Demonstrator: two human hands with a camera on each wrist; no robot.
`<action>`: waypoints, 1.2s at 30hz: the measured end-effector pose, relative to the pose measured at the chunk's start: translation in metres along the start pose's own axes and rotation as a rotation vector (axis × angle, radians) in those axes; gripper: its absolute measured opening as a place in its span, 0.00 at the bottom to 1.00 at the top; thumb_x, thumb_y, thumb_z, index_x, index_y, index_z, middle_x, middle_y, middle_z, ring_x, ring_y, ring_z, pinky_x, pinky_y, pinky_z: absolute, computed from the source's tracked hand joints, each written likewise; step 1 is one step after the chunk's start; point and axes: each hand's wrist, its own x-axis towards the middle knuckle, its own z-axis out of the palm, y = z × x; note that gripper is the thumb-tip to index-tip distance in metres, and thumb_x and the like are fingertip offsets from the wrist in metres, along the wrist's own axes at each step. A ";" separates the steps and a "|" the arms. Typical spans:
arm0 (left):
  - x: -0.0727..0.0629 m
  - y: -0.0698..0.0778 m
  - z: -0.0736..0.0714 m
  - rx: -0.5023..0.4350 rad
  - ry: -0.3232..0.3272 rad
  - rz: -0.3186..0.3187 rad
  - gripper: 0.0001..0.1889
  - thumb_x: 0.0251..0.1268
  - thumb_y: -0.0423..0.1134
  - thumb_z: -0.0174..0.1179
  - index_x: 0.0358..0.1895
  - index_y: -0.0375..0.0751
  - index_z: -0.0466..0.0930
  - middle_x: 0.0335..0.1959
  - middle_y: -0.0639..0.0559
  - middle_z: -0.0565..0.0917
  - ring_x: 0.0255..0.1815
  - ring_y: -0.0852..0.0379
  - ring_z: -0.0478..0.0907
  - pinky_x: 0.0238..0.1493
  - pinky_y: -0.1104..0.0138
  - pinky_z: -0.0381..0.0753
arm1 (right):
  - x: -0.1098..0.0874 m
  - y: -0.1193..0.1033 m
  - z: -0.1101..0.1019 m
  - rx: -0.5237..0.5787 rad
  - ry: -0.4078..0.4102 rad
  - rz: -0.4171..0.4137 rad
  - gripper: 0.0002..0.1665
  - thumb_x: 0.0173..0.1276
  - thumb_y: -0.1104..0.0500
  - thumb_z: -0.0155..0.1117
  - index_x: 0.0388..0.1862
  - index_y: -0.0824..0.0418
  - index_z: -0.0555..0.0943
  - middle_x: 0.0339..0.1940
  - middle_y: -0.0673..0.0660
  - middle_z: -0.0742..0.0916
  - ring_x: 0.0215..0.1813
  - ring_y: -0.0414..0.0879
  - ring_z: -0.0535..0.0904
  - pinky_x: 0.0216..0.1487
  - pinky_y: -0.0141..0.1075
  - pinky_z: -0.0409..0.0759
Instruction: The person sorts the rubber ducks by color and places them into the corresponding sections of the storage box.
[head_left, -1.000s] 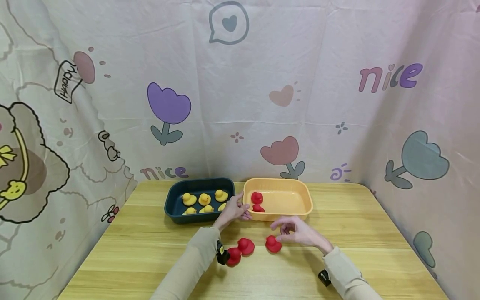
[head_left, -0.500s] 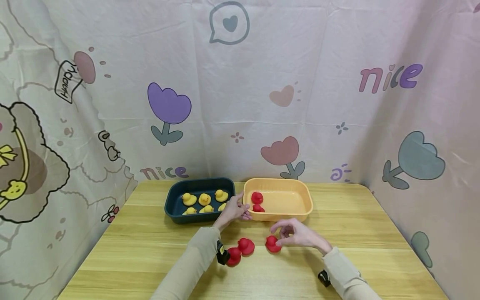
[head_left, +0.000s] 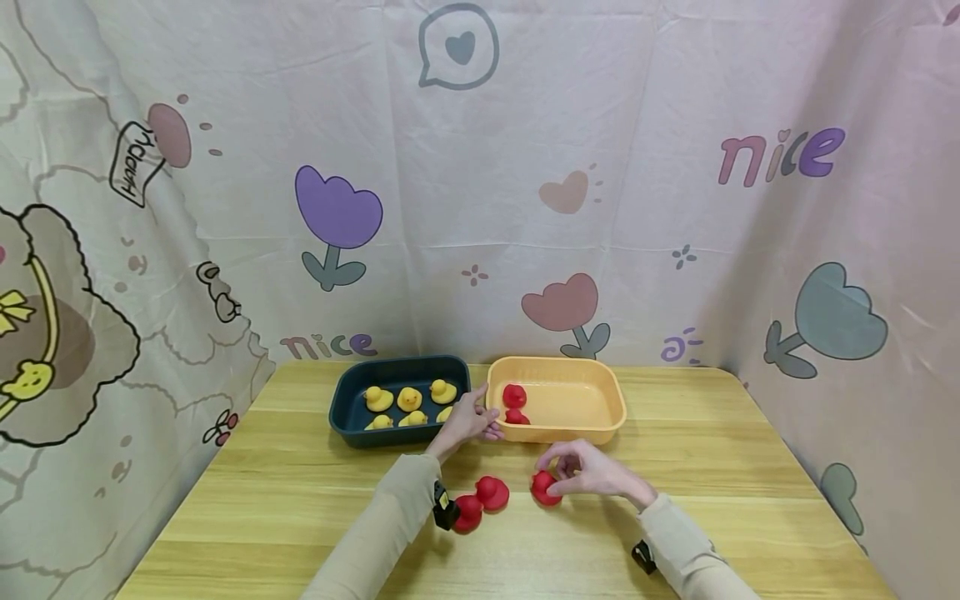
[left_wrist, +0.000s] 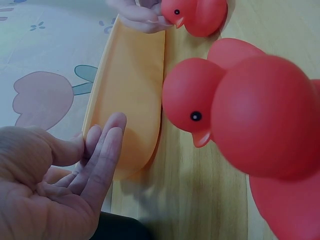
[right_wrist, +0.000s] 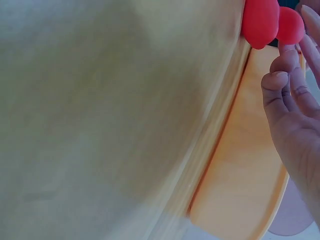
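In the head view my left hand [head_left: 467, 421] holds the left end of the pale orange tray [head_left: 570, 435], thumb and fingers at its rim; the left wrist view shows fingers along its outer wall [left_wrist: 135, 100]. Two red rubber ducks [head_left: 514, 396] sit at that tray's left side. My right hand [head_left: 592, 471] pinches a red rubber duck [head_left: 546, 490] on the table, between thumb and index finger. That duck [left_wrist: 207, 15] stands at the top of the left wrist view. Two more red ducks [head_left: 491, 493] lie by my left wrist.
A dark blue tray [head_left: 345, 425] with several yellow rubber ducks [head_left: 409, 399] stands left of the orange tray. Both stand towards the back of the wooden table [head_left: 675, 433]. A printed cloth [head_left: 465, 167] hangs behind and at the sides.
My right hand has moved slightly down and left, and its thumb and index finger have closed around the red duck. The left hand has stayed at the orange tray.
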 end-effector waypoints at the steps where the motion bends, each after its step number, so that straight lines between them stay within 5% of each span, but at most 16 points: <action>1: 0.000 0.000 0.000 0.001 0.002 0.000 0.37 0.75 0.28 0.54 0.81 0.36 0.47 0.34 0.35 0.85 0.38 0.37 0.89 0.42 0.58 0.90 | 0.000 0.001 0.000 -0.005 -0.001 0.000 0.17 0.62 0.62 0.73 0.49 0.66 0.84 0.36 0.67 0.86 0.28 0.29 0.72 0.29 0.22 0.74; 36: -0.002 0.000 0.001 0.004 0.007 0.018 0.37 0.74 0.28 0.55 0.81 0.34 0.47 0.33 0.35 0.85 0.39 0.36 0.89 0.46 0.51 0.89 | 0.004 0.005 0.005 -0.045 0.021 0.040 0.14 0.60 0.63 0.74 0.46 0.62 0.85 0.30 0.62 0.85 0.29 0.31 0.73 0.30 0.23 0.74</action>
